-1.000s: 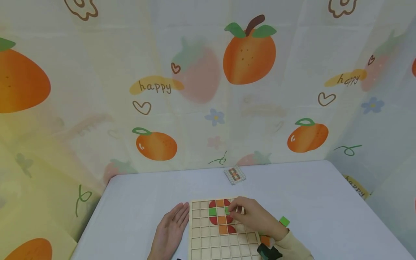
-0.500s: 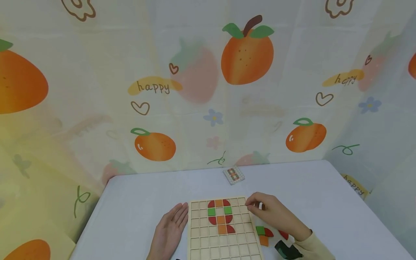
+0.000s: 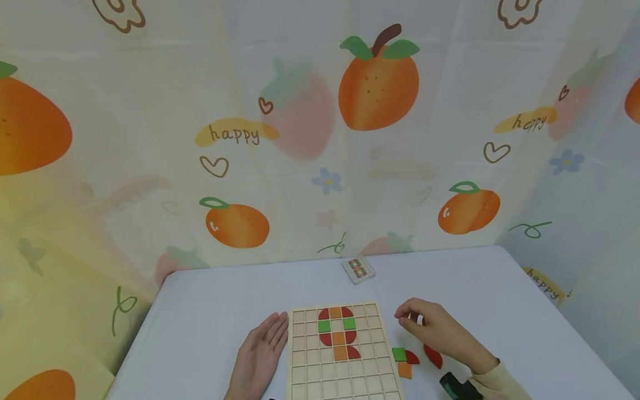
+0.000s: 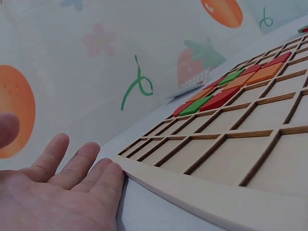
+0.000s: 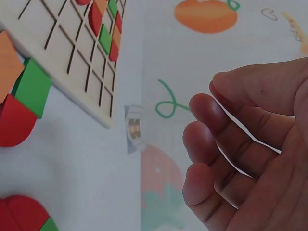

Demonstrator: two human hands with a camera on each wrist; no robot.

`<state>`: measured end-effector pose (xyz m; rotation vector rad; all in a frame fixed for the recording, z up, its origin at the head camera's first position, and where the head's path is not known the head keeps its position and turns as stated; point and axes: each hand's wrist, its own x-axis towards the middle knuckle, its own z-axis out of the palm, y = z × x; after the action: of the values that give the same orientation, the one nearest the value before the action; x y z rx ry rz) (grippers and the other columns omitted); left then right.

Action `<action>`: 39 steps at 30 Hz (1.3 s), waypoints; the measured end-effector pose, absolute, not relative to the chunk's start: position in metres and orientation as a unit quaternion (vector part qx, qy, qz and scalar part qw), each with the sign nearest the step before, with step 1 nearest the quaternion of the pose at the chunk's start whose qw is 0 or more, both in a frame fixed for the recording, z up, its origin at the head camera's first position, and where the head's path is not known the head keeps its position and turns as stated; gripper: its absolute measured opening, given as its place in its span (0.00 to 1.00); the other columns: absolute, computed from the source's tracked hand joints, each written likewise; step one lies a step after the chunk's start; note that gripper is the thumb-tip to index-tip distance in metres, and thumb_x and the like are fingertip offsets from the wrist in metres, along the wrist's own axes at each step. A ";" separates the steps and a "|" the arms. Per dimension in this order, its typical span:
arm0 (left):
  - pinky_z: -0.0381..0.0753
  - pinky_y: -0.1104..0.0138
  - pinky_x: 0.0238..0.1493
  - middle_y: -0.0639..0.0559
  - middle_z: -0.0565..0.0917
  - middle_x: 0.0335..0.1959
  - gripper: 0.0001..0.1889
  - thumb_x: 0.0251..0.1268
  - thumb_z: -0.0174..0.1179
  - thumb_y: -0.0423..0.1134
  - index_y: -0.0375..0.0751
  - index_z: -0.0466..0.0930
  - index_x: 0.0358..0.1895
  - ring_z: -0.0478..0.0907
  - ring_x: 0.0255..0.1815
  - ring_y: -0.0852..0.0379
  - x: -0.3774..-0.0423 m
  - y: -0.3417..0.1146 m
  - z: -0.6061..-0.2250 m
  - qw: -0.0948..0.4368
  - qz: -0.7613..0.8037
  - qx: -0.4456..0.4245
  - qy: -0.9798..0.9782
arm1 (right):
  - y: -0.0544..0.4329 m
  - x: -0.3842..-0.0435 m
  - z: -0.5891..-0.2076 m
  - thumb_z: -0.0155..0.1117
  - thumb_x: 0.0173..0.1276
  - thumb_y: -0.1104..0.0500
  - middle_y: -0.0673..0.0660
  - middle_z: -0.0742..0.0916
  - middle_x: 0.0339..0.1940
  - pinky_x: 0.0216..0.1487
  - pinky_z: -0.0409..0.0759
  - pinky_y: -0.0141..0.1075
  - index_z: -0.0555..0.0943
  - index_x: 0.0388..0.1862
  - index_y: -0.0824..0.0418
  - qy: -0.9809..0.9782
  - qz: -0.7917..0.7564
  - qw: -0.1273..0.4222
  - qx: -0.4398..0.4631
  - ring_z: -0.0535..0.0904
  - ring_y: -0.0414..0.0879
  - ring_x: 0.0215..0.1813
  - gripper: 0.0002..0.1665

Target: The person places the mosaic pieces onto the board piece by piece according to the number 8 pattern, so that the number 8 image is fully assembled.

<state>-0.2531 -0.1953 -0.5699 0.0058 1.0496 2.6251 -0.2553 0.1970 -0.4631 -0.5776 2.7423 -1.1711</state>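
Note:
A pale wooden grid board (image 3: 320, 375) lies on the table. Red quarter-round tiles (image 3: 353, 352), orange square tiles (image 3: 340, 353) and green square tiles (image 3: 324, 326) sit in cells of its upper middle. My left hand (image 3: 260, 355) lies along the board's left side, fingers extended; in the left wrist view its fingertips are right at the frame (image 4: 159, 185). Off the board's right side, my right hand (image 3: 435, 328) hovers with loosely bent fingers. In the right wrist view nothing shows between its thumb and fingertips (image 5: 209, 110).
Loose tiles lie right of the board: a green square (image 3: 399, 354), an orange square (image 3: 405, 370) and red quarter-rounds (image 3: 433, 356). A card with a printed tile pattern (image 3: 358, 269) lies behind the board. A fruit-print cloth (image 3: 295, 211) hangs beyond the white table (image 3: 225, 289).
My right hand has moved right, from over the board's tiles to beyond its right edge, uncovering the tiles there and the loose ones beside it. The left hand stays in place.

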 end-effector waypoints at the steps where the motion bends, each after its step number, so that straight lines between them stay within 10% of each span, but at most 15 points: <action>1: 0.47 0.61 0.85 0.37 0.39 0.84 0.34 0.86 0.29 0.51 0.34 0.33 0.82 0.36 0.86 0.45 -0.253 -0.195 -0.570 0.156 0.916 0.003 0.370 | 0.198 -0.255 -0.465 0.63 0.75 0.56 0.52 0.87 0.40 0.31 0.75 0.27 0.83 0.44 0.51 0.902 -0.384 0.052 -0.190 0.73 0.32 0.38 0.03; 39: 0.44 0.60 0.86 0.37 0.37 0.84 0.34 0.86 0.28 0.51 0.34 0.32 0.81 0.33 0.86 0.45 -0.253 -0.195 -0.572 0.156 0.919 0.005 0.362 | 0.206 -0.242 -0.519 0.70 0.67 0.51 0.46 0.81 0.41 0.38 0.76 0.29 0.84 0.46 0.56 0.919 -0.309 0.118 -0.214 0.70 0.35 0.41 0.14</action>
<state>-0.2527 -0.1951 -0.5716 0.0145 1.0351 2.6317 -0.2420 0.2065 -0.5186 -0.6255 2.6883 -0.9040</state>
